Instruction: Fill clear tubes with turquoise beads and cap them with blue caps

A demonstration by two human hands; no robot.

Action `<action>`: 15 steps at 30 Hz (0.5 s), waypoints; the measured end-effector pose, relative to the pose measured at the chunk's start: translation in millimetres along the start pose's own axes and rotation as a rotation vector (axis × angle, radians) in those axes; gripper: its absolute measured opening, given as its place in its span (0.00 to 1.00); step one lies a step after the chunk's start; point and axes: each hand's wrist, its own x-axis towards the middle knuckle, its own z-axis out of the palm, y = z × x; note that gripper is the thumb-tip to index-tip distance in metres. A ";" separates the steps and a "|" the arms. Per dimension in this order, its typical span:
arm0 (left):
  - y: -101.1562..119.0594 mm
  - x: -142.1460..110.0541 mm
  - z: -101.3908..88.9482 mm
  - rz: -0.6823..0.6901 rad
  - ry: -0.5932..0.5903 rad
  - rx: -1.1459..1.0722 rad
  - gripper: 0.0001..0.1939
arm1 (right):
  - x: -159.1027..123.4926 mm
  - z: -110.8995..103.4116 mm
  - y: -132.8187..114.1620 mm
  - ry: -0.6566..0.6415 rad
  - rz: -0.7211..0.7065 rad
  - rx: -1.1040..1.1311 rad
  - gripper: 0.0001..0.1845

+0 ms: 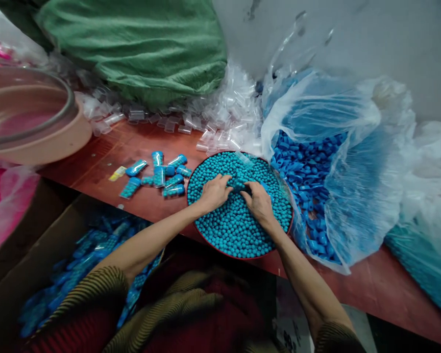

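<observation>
A round red-rimmed basin [188, 198] full of small teal beads [235, 230] sits at the table's front edge. Over its middle, my left hand [216, 192] has its fingers curled against a small tube of beads [237, 183], dark and blurred. From the other side, my right hand [259, 202] pinches at the same tube. Its outline is partly hidden by my fingers. An empty clear tube [243, 158] rests on the beads near the back rim. Left of the basin lie several bead-filled tubes with blue caps [173, 191].
Clear empty tubes [238, 105] are heaped behind the basin, beside a green sack [143, 49]. To the right, an open plastic bag [363, 196] spills blue caps [305, 166]. Stacked tubs [55, 142] stand left. Below the table edge, a box [33, 264] contains filled tubes.
</observation>
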 end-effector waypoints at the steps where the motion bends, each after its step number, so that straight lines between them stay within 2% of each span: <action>1: 3.3 3.8 4.5 0.013 -0.026 0.005 0.19 | -2.0 0.4 -1.0 -0.001 0.008 0.025 0.13; 6: 2.4 6.8 13.5 0.046 -0.056 -0.010 0.15 | -11.9 -1.4 -5.6 -0.030 0.010 0.104 0.14; 9: 0.4 5.9 15.4 0.086 -0.078 -0.030 0.16 | -9.6 -12.8 5.2 -0.036 -0.010 0.066 0.15; 12: 0.8 7.3 16.2 0.099 -0.087 -0.048 0.16 | -1.5 -26.4 28.2 0.079 0.087 -0.186 0.18; 15: 1.5 9.0 14.6 0.094 -0.088 -0.093 0.15 | 3.8 -30.3 46.7 0.004 0.175 -0.455 0.15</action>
